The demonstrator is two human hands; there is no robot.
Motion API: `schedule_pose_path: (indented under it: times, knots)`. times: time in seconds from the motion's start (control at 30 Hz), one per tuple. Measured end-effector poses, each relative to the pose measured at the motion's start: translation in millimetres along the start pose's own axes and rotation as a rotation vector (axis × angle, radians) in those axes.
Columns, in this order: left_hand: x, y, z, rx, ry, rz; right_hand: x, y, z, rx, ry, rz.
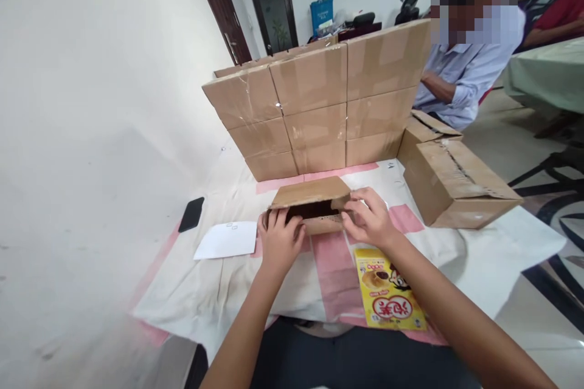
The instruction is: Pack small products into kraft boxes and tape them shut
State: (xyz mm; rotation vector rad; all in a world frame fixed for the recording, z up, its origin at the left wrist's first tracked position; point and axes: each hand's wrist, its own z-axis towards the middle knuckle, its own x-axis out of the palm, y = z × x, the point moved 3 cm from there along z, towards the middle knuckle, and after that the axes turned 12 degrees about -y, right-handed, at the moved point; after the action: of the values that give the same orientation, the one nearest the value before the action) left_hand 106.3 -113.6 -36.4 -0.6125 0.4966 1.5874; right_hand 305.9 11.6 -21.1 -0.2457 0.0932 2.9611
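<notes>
A small cardboard box (pixel 314 189) lies on the cloth in front of me, its near side gaping and its inside dark. My left hand (pixel 281 238) grips the box's left end, fingers curled over the edge of the opening. At the other end, my right hand (pixel 370 217) pinches the right side flap between thumb and fingers. Below my right wrist lies a flat yellow printed snack packet (pixel 387 292), partly covered by my forearm. A white sheet of paper (pixel 225 240) rests to the left of my left hand.
Behind the box stands a tall wall of taped cardboard boxes (pixel 314 97). Two closed boxes, including a nearer carton (pixel 460 185), sit at the table's right. A black phone (pixel 191 214) lies at the left by the white wall. Across the table sits a person (pixel 469 79) in a light shirt.
</notes>
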Motion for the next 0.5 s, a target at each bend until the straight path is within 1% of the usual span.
schedule_pose_path:
  times: [0.1,0.17,0.2,0.27,0.33,0.43,0.5]
  knots:
    - [9.5,6.2,-2.9,-0.048,0.081,0.029,-30.0,8.8,3.2,-0.063,0.147,-0.037]
    - [12.1,8.0,-8.6,-0.030,0.105,0.028,-49.1,12.3,2.0,-0.044,0.321,-0.045]
    - [11.9,7.7,-11.1,-0.007,0.101,0.021,-57.3,12.8,-0.1,-0.009,0.441,-0.047]
    - [7.9,6.0,-13.8,0.040,0.057,0.001,-72.0,11.2,-7.2,0.109,0.710,-0.071]
    - [0.2,4.1,-12.9,0.064,-0.007,-0.011,-87.7,7.2,-16.4,0.286,0.917,-0.149]
    - [-15.5,3.3,-6.5,0.062,-0.077,-0.020,-114.4,3.0,-34.2,0.593,1.101,-0.348]
    - [-26.7,4.4,-1.8,0.054,-0.110,-0.027,-131.5,6.3,-48.9,0.732,1.217,-0.422]
